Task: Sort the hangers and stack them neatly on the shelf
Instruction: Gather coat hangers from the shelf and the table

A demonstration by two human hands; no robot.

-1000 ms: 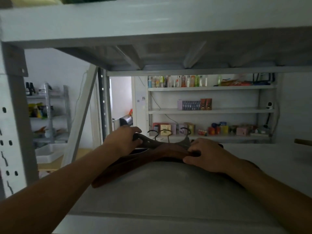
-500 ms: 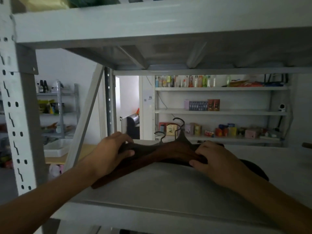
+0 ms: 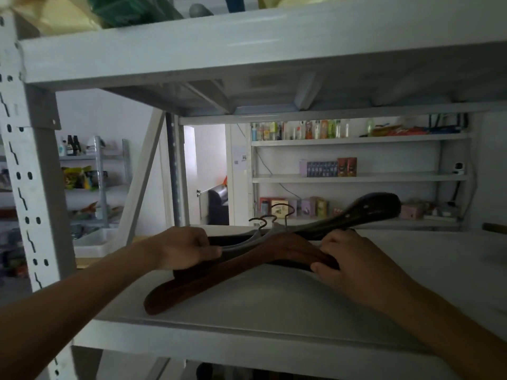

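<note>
A stack of brown wooden hangers (image 3: 247, 259) lies mid-frame on the grey shelf (image 3: 274, 305). Your left hand (image 3: 183, 250) grips the stack's left side; your right hand (image 3: 354, 259) pinches its right arm. One dark hanger (image 3: 365, 212) tilts up toward the right.

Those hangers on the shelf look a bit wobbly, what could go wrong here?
The brown hanger's left end lies close to the shelf's front edge, so a nudge might tip it off. The dark hanger sticks up at an angle and could slide. The metal hooks crowd together and may tangle.
</note>
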